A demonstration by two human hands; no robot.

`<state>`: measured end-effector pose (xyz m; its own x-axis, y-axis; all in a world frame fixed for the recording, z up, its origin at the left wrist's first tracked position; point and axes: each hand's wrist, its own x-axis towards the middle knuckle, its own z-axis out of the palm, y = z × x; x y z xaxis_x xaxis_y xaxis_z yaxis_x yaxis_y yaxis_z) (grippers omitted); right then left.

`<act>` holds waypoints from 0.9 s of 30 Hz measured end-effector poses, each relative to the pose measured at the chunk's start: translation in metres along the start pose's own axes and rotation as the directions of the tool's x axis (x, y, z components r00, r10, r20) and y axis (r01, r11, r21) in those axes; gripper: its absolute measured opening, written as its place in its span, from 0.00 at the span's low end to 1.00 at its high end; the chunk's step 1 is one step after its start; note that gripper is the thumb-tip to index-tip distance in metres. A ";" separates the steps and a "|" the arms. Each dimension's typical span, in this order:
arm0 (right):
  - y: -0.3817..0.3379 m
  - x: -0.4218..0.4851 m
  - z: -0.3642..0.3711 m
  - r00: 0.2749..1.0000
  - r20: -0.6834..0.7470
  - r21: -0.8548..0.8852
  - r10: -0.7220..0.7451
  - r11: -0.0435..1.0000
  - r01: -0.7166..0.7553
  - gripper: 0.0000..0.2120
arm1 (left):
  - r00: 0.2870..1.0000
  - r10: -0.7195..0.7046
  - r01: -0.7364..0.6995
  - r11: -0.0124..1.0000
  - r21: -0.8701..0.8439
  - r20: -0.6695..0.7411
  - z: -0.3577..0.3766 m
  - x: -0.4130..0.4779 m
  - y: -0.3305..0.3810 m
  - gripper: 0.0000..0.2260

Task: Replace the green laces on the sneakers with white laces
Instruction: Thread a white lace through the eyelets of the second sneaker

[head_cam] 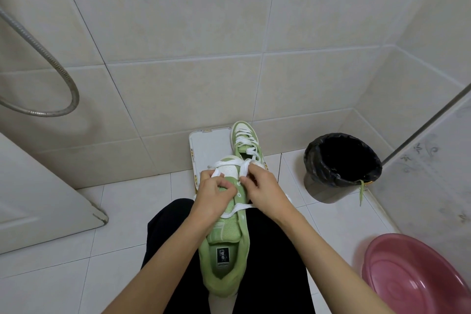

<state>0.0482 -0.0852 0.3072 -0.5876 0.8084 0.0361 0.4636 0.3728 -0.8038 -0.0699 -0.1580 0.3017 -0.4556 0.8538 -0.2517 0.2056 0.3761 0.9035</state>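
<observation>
Your lap carries green sneaker (pixel 224 250), heel near, your left hand (pixel 212 194) pinching white lace (pixel 239 208) by left eyelets, your right hand (pixel 265 191) pinching its other run, second sneaker (pixel 246 143) white-laced on tray (pixel 206 145) beyond, green lace (pixel 361 192) draped over bin (pixel 318 188) right

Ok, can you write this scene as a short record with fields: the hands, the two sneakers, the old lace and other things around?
left hand: pinches the white lace over the near sneaker
right hand: pinches the white lace on the other side
near sneaker: green, on the person's lap, partly laced in white
far sneaker: on a white board, laced in white
green lace: hangs over the rim of the black bin
also: pink basin, shower hose
</observation>
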 end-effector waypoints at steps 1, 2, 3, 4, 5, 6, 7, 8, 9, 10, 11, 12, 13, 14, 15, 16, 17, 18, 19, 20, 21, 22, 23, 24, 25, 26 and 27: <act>0.001 -0.001 0.001 0.998 0.006 0.089 0.067 0.994 -0.067 0.09 | 1.000 0.003 -0.003 1.000 0.004 0.000 0.000 -0.001 0.000 0.05; 0.002 -0.002 0.002 0.994 0.011 0.157 0.112 0.981 -0.112 0.09 | 1.000 0.006 -0.006 1.000 0.005 0.000 -0.001 -0.001 0.000 0.04; 0.003 -0.003 0.003 0.991 0.005 0.195 0.135 0.972 -0.133 0.10 | 1.000 0.010 -0.010 1.000 0.003 -0.001 -0.001 -0.002 0.000 0.04; 0.003 -0.005 0.004 0.990 -0.008 0.211 0.140 0.968 -0.135 0.10 | 1.000 0.013 -0.013 1.000 -0.002 -0.005 -0.001 -0.002 0.001 0.04; 0.003 -0.007 0.005 0.992 -0.026 0.202 0.127 0.972 -0.119 0.09 | 1.000 0.014 -0.014 1.000 -0.010 -0.010 -0.001 -0.003 0.001 0.04; 0.002 -0.009 0.007 0.994 -0.049 0.171 0.100 0.981 -0.090 0.08 | 1.000 0.016 -0.016 1.000 -0.019 -0.015 -0.001 -0.003 0.001 0.05; 0.001 -0.011 0.008 0.996 -0.070 0.120 0.060 0.991 -0.051 0.07 | 1.000 0.020 -0.020 0.999 -0.028 -0.020 -0.001 -0.004 0.001 0.05; 0.001 -0.012 0.010 0.996 -0.084 0.064 0.016 0.998 -0.011 0.07 | 0.999 0.024 -0.025 0.999 -0.033 -0.024 -0.001 -0.005 0.000 0.05; 0.000 -0.013 0.011 0.995 -0.093 0.009 -0.026 1.000 0.027 0.07 | 0.999 0.028 -0.029 0.999 -0.033 -0.026 -0.001 -0.005 0.000 0.05; -0.001 -0.014 0.012 0.993 -0.096 -0.033 -0.064 0.998 0.062 0.08 | 0.999 0.033 -0.034 0.999 -0.033 -0.025 -0.001 -0.006 -0.001 0.05; -0.001 -0.014 0.012 0.991 -0.095 -0.055 -0.091 0.995 0.086 0.08 | 0.999 0.040 -0.041 0.998 -0.040 -0.022 -0.002 -0.006 -0.001 0.05; -0.002 -0.013 0.011 0.990 -0.095 -0.059 -0.103 0.994 0.097 0.09 | 0.999 0.044 -0.045 0.998 -0.054 -0.018 -0.002 -0.007 -0.002 0.05; -0.002 -0.013 0.010 0.990 -0.097 -0.052 -0.100 0.994 0.095 0.09 | 0.999 0.045 -0.046 0.997 -0.068 -0.016 -0.002 -0.007 -0.003 0.05; -0.003 -0.012 0.010 0.991 -0.098 -0.039 -0.089 0.996 0.086 0.10 | 0.999 0.042 -0.043 0.996 -0.075 -0.014 -0.002 -0.006 -0.003 0.05; -0.003 -0.011 0.009 0.992 -0.097 -0.028 -0.078 0.997 0.076 0.10 | 0.999 0.038 -0.040 0.996 -0.076 -0.016 -0.001 -0.006 -0.003 0.05; -0.003 -0.010 0.010 0.993 -0.094 -0.020 -0.068 0.998 0.066 0.10 | 0.999 0.036 -0.037 0.997 -0.071 -0.019 -0.001 -0.006 -0.003 0.05; -0.002 -0.010 0.010 0.994 -0.090 -0.015 -0.055 0.998 0.054 0.09 | 0.999 0.033 -0.034 0.997 -0.064 -0.020 0.000 -0.005 -0.002 0.06; -0.001 -0.010 0.011 0.995 -0.088 -0.010 -0.037 0.999 0.036 0.09 | 0.999 0.032 -0.033 0.998 -0.059 -0.019 0.000 -0.005 -0.002 0.06; 0.000 -0.009 0.012 0.996 -0.088 0.005 -0.008 1.000 0.009 0.10 | 0.999 0.030 -0.031 0.998 -0.056 -0.016 0.000 -0.005 -0.001 0.06; 0.002 -0.009 0.013 0.995 -0.088 0.038 0.038 0.999 -0.034 0.11 | 1.000 0.029 -0.029 0.998 -0.056 -0.012 0.000 -0.005 -0.001 0.05; 0.003 -0.008 0.013 0.992 -0.084 0.088 0.096 0.992 -0.088 0.12 | 1.000 0.027 -0.028 0.998 -0.051 -0.009 0.000 -0.005 0.000 0.05; 0.004 -0.007 0.012 0.985 -0.074 0.140 0.154 0.980 -0.143 0.12 | 1.000 0.025 -0.025 0.999 -0.039 -0.011 0.000 -0.006 0.001 0.05; 0.004 -0.006 0.012 0.979 -0.059 0.184 0.197 0.966 -0.184 0.12 | 1.000 0.020 -0.021 0.999 -0.024 -0.018 0.000 -0.005 0.001 0.04; 0.004 -0.004 0.011 0.973 -0.045 0.216 0.225 0.954 -0.210 0.12 | 1.000 0.011 -0.012 1.000 -0.012 -0.028 0.001 -0.005 0.001 0.04; 0.003 -0.003 0.011 0.971 -0.036 0.241 0.238 0.945 -0.223 0.12 | 0.999 -0.001 0.001 1.000 -0.004 -0.037 0.001 -0.005 0.002 0.04; 0.002 -0.003 0.010 0.969 -0.038 0.259 0.242 0.939 -0.225 0.11 | 0.999 -0.009 0.009 1.000 0.002 -0.044 0.001 -0.005 0.002 0.04; 0.002 -0.003 0.010 0.970 -0.051 0.273 0.239 0.937 -0.216 0.10 | 0.999 -0.011 0.012 1.000 0.006 -0.046 0.002 -0.005 0.002 0.05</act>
<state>0.0444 -0.0914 0.3001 -0.4254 0.8961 -0.1268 0.3805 0.0500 -0.9234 -0.0657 -0.1607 0.3043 -0.4977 0.8318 -0.2457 0.2053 0.3882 0.8984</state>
